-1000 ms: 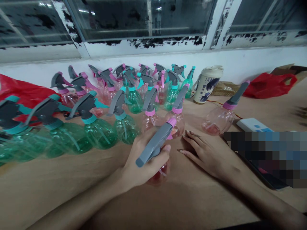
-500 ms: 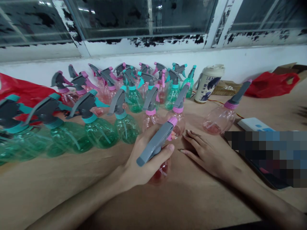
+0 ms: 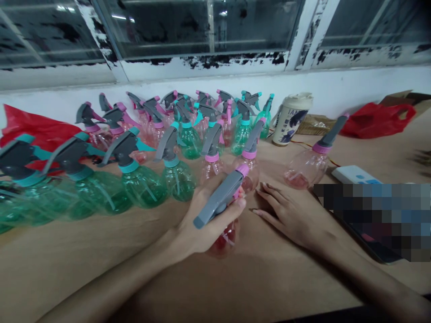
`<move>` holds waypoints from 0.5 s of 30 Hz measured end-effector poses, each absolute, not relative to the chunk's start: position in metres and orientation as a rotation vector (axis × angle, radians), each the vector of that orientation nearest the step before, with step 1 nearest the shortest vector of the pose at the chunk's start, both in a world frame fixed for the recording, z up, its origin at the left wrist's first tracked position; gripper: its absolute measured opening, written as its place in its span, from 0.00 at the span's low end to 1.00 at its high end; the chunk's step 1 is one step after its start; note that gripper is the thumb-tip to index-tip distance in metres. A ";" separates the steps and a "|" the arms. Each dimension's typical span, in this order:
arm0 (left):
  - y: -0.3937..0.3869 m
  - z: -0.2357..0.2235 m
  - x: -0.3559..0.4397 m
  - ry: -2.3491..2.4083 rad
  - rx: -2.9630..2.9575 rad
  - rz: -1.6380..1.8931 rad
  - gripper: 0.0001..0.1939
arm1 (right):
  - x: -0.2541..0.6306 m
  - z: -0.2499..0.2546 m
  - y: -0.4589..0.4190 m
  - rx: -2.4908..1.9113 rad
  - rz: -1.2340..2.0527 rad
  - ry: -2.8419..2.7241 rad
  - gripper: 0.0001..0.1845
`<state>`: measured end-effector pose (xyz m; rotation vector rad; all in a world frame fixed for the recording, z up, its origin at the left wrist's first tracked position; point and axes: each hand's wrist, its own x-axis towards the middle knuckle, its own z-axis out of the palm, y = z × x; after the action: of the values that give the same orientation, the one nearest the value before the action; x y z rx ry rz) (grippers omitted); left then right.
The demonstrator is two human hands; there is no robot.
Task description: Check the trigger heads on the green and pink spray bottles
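Note:
My left hand (image 3: 205, 224) is closed around the neck of a pink spray bottle (image 3: 224, 242), just under its grey head, with fingertips at the pink trigger. The bottle stands on the table near the middle of the view, its lower body showing below my hand. To its right, my right hand (image 3: 286, 211) lies on the table with its fingers stretched out and nothing in it. Behind that hand stands another pink spray bottle (image 3: 305, 166). Just beyond my left hand is a further pink spray bottle (image 3: 249, 168), and a green spray bottle (image 3: 178, 179) stands to the left.
Several green and pink spray bottles stand in rows at the left and back. A white printed cup (image 3: 291, 119), a red plastic bag (image 3: 377, 119), a white device (image 3: 355, 175) and a dark-edged flat item (image 3: 384, 255), mostly pixelated, are on the right. Another red bag (image 3: 40, 125) lies at left.
The left thumb and fingers have closed a little more on the sprayer head. The view has shifted slightly; the right hand stays on the table.

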<state>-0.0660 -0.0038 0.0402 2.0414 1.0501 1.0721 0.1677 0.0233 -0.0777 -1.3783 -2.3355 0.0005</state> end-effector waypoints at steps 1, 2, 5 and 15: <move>-0.003 0.040 -0.066 1.046 2.053 1.104 0.01 | 0.168 -0.076 0.024 -1.379 0.009 -2.351 0.32; -0.003 0.039 -0.066 1.048 2.068 1.135 0.03 | 0.169 -0.073 0.024 -1.376 0.021 -2.371 0.33; -0.003 0.038 -0.065 1.078 2.090 1.153 0.09 | 0.172 -0.062 0.020 -1.372 0.089 -2.427 0.35; -0.012 0.037 -0.048 1.092 1.987 1.090 0.16 | 0.152 -0.007 -0.033 -1.247 0.300 -2.428 0.34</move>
<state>-0.0478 -0.0119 0.0369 1.9867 1.0921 1.0895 0.1524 -0.0328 -0.0070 -1.2471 -2.4276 0.2997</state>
